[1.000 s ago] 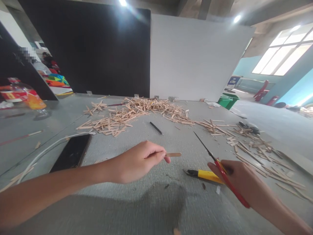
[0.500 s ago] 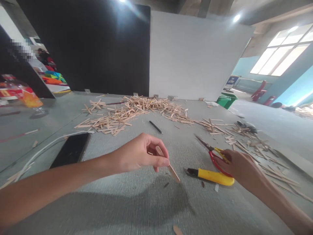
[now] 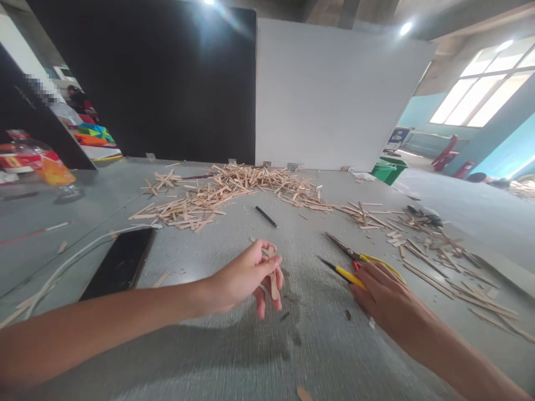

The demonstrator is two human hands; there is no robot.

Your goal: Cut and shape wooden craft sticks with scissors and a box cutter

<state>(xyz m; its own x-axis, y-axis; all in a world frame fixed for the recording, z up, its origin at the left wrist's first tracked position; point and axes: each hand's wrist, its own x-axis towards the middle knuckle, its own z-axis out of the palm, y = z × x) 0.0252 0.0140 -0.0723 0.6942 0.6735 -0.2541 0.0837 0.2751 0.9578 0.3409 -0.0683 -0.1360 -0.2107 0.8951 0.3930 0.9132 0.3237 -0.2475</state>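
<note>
My left hand (image 3: pixel 261 275) is closed on a wooden craft stick (image 3: pixel 273 281), pinched under the thumb and held above the table. On the right, my right hand (image 3: pixel 382 287) wraps round the handle of yellow-handled pliers (image 3: pixel 345 273), whose dark tip points to the left. Scissors (image 3: pixel 345 247) with red and yellow handles lie just beyond the pliers, and the same hand covers part of their grips. A black pen (image 3: pixel 266 216) rests farther back, beyond my left hand.
A heap of craft sticks (image 3: pixel 242 186) spreads along the foot of the upright panels. More sticks and strips (image 3: pixel 443 256) are scattered at the right. A phone (image 3: pixel 119 262) with a white cable (image 3: pixel 73 262) lies at the left, near bottles (image 3: pixel 54 170).
My right hand has shifted from the scissors to the yellow pliers, which are now turned on edge. My left hand has moved slightly left and turned the stick more upright.
</note>
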